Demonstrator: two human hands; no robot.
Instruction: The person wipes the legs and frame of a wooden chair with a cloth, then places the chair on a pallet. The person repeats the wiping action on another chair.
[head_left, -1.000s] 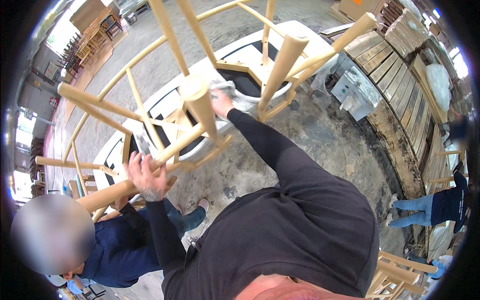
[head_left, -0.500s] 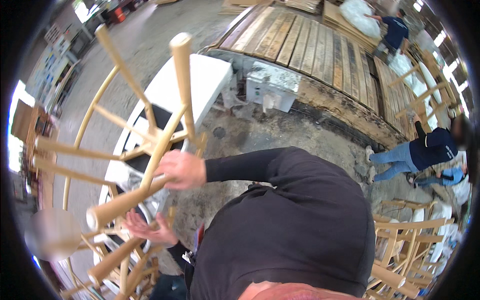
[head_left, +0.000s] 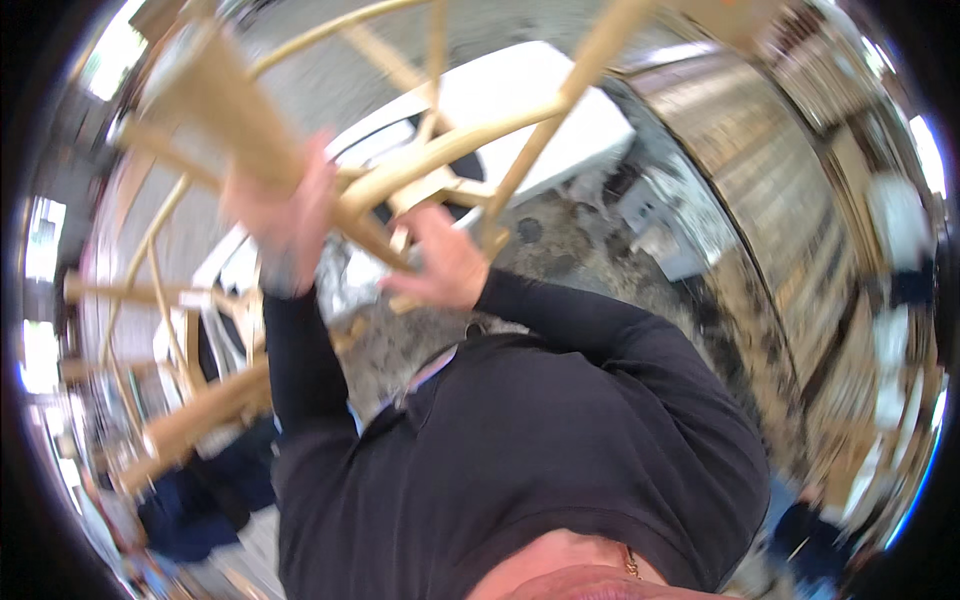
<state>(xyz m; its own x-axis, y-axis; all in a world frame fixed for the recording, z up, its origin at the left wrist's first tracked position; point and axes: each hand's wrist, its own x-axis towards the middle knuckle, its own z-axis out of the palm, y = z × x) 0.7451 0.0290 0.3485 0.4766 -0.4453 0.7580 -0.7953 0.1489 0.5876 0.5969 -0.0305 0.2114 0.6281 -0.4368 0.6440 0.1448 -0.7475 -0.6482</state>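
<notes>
Now apparently clamping the nearer left hand round the chair leg, slanting up-left; holding the right hand by the curved rail, too blurred to tell if closed.

pretty smooth wood on the chair frame at 12 o'clock, smooth white table at 1, blotchy wood planks at 2, matt cloth shirt at 6
</notes>
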